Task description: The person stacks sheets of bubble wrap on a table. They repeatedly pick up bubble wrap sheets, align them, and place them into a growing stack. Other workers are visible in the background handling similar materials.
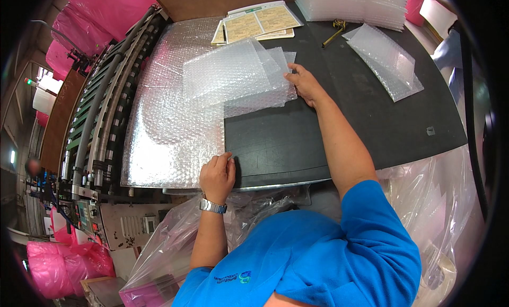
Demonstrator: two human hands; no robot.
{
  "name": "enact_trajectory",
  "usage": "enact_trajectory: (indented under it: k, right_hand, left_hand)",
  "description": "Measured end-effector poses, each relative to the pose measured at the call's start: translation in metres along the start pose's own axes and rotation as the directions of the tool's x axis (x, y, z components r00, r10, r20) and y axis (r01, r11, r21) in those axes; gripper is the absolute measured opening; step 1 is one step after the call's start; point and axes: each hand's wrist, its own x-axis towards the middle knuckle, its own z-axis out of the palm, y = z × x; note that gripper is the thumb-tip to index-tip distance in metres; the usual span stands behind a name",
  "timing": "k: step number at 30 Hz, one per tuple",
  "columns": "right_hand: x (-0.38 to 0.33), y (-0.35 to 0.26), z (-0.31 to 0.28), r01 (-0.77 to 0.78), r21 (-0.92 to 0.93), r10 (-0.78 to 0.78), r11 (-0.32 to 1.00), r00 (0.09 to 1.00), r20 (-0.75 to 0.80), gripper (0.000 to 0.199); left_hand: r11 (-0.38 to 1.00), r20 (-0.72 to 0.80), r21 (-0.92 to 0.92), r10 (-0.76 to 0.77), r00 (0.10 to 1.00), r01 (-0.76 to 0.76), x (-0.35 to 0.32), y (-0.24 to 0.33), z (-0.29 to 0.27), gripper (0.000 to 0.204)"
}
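A large clear bubble wrap sheet (pixel 164 132) lies flat over the left part of the dark table. My left hand (pixel 216 175), with a metal watch at the wrist, is at its near right corner; the fingers are curled and closed at the edge. Several smaller bubble wrap pieces (pixel 228 73) overlap one another, fanned out partly over the sheet and partly over the table. My right hand (pixel 303 85) pinches the right edge of these pieces between thumb and fingers. Its fingertips partly hide the spot they hold.
Printed papers (pixel 260 23) and a pen lie at the back. A yellow tape measure (pixel 334 33) rests near a tall stack of bubble wrap (pixel 352 7). More bubble wrap pieces (pixel 387 63) lie at right. A roller machine (pixel 101 111) borders the left side; clear plastic film hangs below the front edge.
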Motion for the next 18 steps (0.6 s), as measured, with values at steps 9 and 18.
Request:
enact_trajectory:
  k: [9,18]
  right_hand:
    - [0.0005,0.0017,-0.0006,0.002,0.009,-0.003,1.000,1.000,0.009,0.054]
    - [0.0002,0.0011,-0.0006,-0.005,-0.008,0.005,1.000,1.000,0.003,0.054]
  left_hand:
    - [1.000,-0.001,0.001,0.008,1.000,-0.008,-0.0009,-0.0016,0.0016,0.010]
    - [1.000,-0.004,0.014,0.012,1.000,-0.012,-0.0008,-0.0009,0.0014,0.010]
